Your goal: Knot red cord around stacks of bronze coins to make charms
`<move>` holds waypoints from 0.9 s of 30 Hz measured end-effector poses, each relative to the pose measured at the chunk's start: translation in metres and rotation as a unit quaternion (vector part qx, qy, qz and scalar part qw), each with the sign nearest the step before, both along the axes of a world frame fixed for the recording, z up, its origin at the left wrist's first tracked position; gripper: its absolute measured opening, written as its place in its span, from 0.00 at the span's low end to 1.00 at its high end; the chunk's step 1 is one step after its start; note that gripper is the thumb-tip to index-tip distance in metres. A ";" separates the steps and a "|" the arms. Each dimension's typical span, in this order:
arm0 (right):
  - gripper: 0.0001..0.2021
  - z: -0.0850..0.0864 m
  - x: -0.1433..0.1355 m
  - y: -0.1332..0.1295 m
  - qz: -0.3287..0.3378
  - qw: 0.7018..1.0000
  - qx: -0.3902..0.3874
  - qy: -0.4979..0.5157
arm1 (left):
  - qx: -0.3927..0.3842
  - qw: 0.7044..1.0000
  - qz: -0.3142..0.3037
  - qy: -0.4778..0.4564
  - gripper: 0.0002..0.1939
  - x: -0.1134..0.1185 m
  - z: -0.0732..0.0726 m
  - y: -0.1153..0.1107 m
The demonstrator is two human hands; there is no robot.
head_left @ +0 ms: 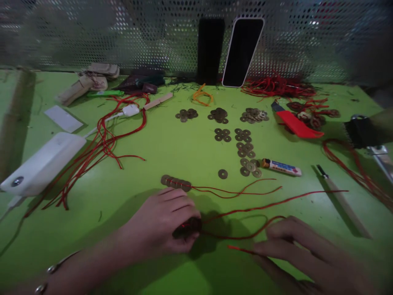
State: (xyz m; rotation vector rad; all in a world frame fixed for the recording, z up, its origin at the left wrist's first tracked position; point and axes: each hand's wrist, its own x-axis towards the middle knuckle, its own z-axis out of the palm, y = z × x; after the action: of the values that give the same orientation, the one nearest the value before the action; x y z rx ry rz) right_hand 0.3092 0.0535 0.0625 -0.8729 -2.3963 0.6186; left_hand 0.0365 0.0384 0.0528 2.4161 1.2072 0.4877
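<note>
Work surface (147, 139): bright green. Cord (236, 238), 5 o'clock: red. Strung coins (175, 183), 7 o'clock: dull bronze, crossed by red lines. Panel (184, 41), 12 o'clock: grey (regular pattern of round perforations). Oblong casing (46, 164), 9 o'clock: white.

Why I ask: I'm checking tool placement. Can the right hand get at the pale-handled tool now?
Probably yes: the pale-handled tool lies near the right hand, its lower handle uncovered, though that hand pinches a red cord.
</note>
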 end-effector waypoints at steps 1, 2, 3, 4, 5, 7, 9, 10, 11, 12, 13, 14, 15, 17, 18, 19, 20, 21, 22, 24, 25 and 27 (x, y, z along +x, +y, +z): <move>0.06 -0.001 -0.009 0.001 0.001 1.000 0.004 -0.001 | -0.007 1.000 0.004 -0.005 0.08 0.000 0.001 0.000; 0.07 -0.004 -0.017 0.001 0.006 1.000 0.006 0.000 | -0.015 1.000 0.009 -0.007 0.08 0.001 0.002 -0.001; 0.08 -0.007 -0.024 0.002 0.014 1.000 0.007 -0.001 | -0.018 1.000 0.014 -0.013 0.08 0.001 0.003 -0.001; 0.10 -0.011 -0.030 0.002 0.027 1.000 0.006 -0.008 | -0.024 0.999 0.019 -0.015 0.08 0.001 0.004 -0.002; 0.11 -0.015 -0.035 0.001 0.038 0.999 0.007 -0.017 | -0.028 0.999 0.023 -0.020 0.08 0.001 0.004 -0.002; 0.12 -0.022 -0.042 0.000 0.049 0.998 0.008 -0.035 | -0.040 0.998 0.034 -0.031 0.09 0.001 0.006 -0.003; 0.12 -0.028 -0.045 -0.001 0.045 0.998 0.006 -0.035 | -0.056 0.997 0.042 -0.039 0.09 0.000 0.006 -0.003; 0.11 -0.030 -0.046 -0.001 0.040 0.999 0.004 -0.029 | -0.064 0.996 0.044 -0.042 0.09 0.000 0.006 -0.003; 0.11 -0.032 -0.046 -0.001 0.036 0.999 0.001 -0.023 | -0.069 0.996 0.046 -0.044 0.09 0.000 0.006 -0.003; 0.11 -0.033 -0.046 -0.002 0.031 0.999 0.001 -0.016 | -0.076 0.995 0.048 -0.043 0.09 -0.001 0.005 -0.003; 0.11 -0.033 -0.046 -0.001 0.028 1.000 0.001 -0.009 | -0.079 0.995 0.049 -0.042 0.09 -0.001 0.004 -0.003; 0.11 -0.033 -0.046 -0.001 0.027 1.000 0.004 -0.001 | -0.083 0.994 0.050 -0.040 0.08 -0.001 0.004 -0.003; 0.10 -0.033 -0.045 -0.001 0.027 1.000 0.007 0.005 | -0.083 0.994 0.050 -0.040 0.08 -0.001 0.003 -0.003; 0.10 -0.033 -0.046 0.000 0.026 0.999 0.015 0.020 | -0.086 0.994 0.049 -0.039 0.08 0.000 0.003 -0.002; 0.10 -0.032 -0.046 0.001 0.026 0.999 0.017 0.026 | -0.087 0.994 0.048 -0.040 0.08 0.000 0.002 -0.002; 0.10 -0.032 -0.047 0.001 0.026 0.999 0.016 0.029 | -0.088 0.994 0.047 -0.042 0.08 0.000 0.002 -0.002; 0.10 -0.032 -0.047 0.002 0.024 0.999 0.013 0.031 | -0.088 0.994 0.047 -0.043 0.08 0.000 0.002 -0.002; 0.11 -0.032 -0.048 0.002 0.024 0.999 0.010 0.031 | -0.089 0.994 0.048 -0.043 0.08 0.000 0.003 -0.002; 0.11 -0.032 -0.049 0.002 0.023 0.999 0.009 0.031 | -0.090 0.994 0.049 -0.046 0.08 0.000 0.003 -0.001; 0.12 -0.033 -0.051 0.001 0.023 0.999 0.013 0.021 | -0.094 0.993 0.048 -0.049 0.08 0.000 0.003 -0.001; 0.12 -0.034 -0.052 0.000 0.025 0.999 0.019 0.014 | -0.099 0.993 0.046 -0.046 0.08 0.000 0.003 -0.001; 0.13 -0.035 -0.053 -0.001 0.034 0.999 0.036 -0.002 | -0.101 0.993 0.040 -0.037 0.08 0.000 0.002 -0.001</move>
State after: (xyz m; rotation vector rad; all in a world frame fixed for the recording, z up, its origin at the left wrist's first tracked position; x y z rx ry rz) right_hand 0.2561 0.0526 0.0277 -0.7657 -2.4450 0.5518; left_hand 0.0366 0.0375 0.0550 2.1700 1.2602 0.4511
